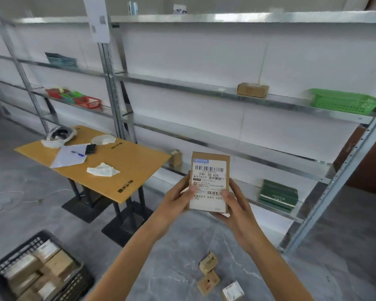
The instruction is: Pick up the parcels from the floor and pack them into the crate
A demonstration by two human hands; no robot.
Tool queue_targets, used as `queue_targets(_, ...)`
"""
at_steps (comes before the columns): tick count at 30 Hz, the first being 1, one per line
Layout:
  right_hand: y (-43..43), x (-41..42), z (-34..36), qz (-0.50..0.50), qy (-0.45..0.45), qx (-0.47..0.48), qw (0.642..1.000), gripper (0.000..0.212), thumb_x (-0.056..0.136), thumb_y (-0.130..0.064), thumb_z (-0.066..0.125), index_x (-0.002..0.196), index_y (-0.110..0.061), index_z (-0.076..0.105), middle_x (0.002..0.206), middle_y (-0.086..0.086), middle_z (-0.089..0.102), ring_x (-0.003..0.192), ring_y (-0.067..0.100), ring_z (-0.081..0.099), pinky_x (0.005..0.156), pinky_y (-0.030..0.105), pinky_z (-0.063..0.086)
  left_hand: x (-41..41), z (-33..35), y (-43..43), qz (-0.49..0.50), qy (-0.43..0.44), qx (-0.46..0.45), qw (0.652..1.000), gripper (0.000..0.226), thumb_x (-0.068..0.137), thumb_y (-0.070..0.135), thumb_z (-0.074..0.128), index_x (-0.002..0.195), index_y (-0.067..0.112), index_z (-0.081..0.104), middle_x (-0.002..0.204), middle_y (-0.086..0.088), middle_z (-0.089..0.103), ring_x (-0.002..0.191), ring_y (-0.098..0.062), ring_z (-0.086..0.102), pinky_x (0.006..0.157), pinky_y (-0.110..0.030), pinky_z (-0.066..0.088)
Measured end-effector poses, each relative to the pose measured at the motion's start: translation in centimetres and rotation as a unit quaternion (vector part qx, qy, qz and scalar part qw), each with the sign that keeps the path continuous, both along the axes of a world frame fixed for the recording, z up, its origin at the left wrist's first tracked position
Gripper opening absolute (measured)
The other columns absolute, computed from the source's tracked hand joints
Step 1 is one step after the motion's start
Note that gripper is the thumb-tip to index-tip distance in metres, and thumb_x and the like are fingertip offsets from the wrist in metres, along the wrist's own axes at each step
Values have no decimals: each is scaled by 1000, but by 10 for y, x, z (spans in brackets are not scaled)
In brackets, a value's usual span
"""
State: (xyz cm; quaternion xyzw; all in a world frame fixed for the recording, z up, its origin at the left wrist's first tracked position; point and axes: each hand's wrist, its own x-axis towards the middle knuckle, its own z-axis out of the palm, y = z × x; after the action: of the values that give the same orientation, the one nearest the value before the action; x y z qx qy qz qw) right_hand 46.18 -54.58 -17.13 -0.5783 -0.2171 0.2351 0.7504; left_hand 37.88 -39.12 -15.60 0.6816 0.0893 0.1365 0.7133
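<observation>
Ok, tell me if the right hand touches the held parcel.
Touching: the head view shows the right hand gripping the parcel, thumb pressed on its front.

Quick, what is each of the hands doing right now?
Left hand: holds the labelled parcel by its left edge.
Right hand: holds the same parcel by its right edge.

Bare forearms (139, 246) (both), bare left hand (175, 197), right hand (237, 206)

A phone (90, 149) and pen (77, 153) lie on the wooden table (135, 170).
</observation>
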Motion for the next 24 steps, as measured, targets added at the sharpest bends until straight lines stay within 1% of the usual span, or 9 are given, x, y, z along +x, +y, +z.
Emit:
queue_targets(2, 30, -25, -3, 23, -1, -12, 1000, 55, 82, -35, 58, 136, -36, 44, 116, -1, 69, 111, 19, 63, 95, 52, 50, -35, -2, 29, 1, 13, 2, 1000, 36, 94, 28, 50, 129, 38, 48, 115, 13, 67, 98, 0, 65, 68, -14, 53)
queue_targets(4, 57, -50, -7, 43, -3, -23, 999, 55, 83, -35, 57, 136, -35, 44, 116, -2, 68, 111, 18, 63, 96, 51, 49, -67, -5, 56, 7, 19, 5, 1000, 36, 94, 24, 51, 128, 36, 48, 115, 11, 67, 100, -3, 65, 70, -15, 52)
queue_targets(6, 84, -72, -12, 62, -5, -32, 998, 56, 82, -36, 57, 137, -35, 43, 117, -1, 68, 111, 18, 63, 96, 50, 49, -96, -8, 81, 15, 28, 20, 999, 38, 92, 23, 52, 127, 35, 48, 111, 15, 68, 105, -5, 64, 74, -18, 53)
queue_targets(8, 109, -91, -17, 77, -1, -39, 996, 58, 80, -38, 58, 136, -35, 44, 117, -1, 68, 111, 18, 63, 95, 49, 50, -122, -13, 106, 27, 35, 39, 998, 35, 90, 25, 55, 122, 38, 50, 108, 19, 68, 105, -4, 64, 83, -23, 54)
queue_targets(10, 132, -109, -25, 95, 14, -43, 995, 59, 79, -38, 58, 136, -35, 43, 117, -2, 68, 110, 18, 64, 93, 47, 52, -143, -22, 128, 49, 44, 47, 997, 36, 83, 34, 59, 118, 40, 53, 114, 14, 67, 109, -8, 63, 94, -34, 52)
queue_targets(11, 143, -117, -29, 102, 21, -47, 993, 58, 79, -39, 58, 135, -36, 44, 116, -2, 68, 110, 19, 64, 92, 46, 53, -153, -27, 138, 65, 52, 50, 995, 39, 79, 39, 60, 117, 40, 53, 117, 11, 66, 110, -11, 62, 96, -39, 51)
queue_targets(15, 188, -133, -42, 122, 20, -66, 990, 53, 82, -40, 62, 132, -37, 46, 112, -5, 70, 108, 17, 65, 88, 41, 55, -179, -45, 179, 118, 67, 77, 988, 40, 77, 44, 62, 116, 36, 57, 116, 7, 67, 109, -15, 63, 94, -47, 51)
queue_targets(20, 254, -125, -53, 154, 28, -75, 985, 56, 79, -40, 59, 133, -36, 45, 115, -4, 68, 107, 12, 65, 82, 34, 57, -176, -58, 239, 182, 97, 101, 973, 29, 73, 47, 67, 100, 36, 66, 105, 13, 71, 101, -9, 66, 96, -44, 49)
queue_targets(24, 307, -105, -61, 172, 31, -75, 982, 54, 81, -38, 57, 133, -36, 45, 117, -5, 67, 108, 12, 65, 80, 32, 57, -161, -61, 291, 207, 121, 99, 966, 41, 66, 53, 70, 98, 28, 65, 104, 13, 71, 104, -10, 64, 96, -40, 50)
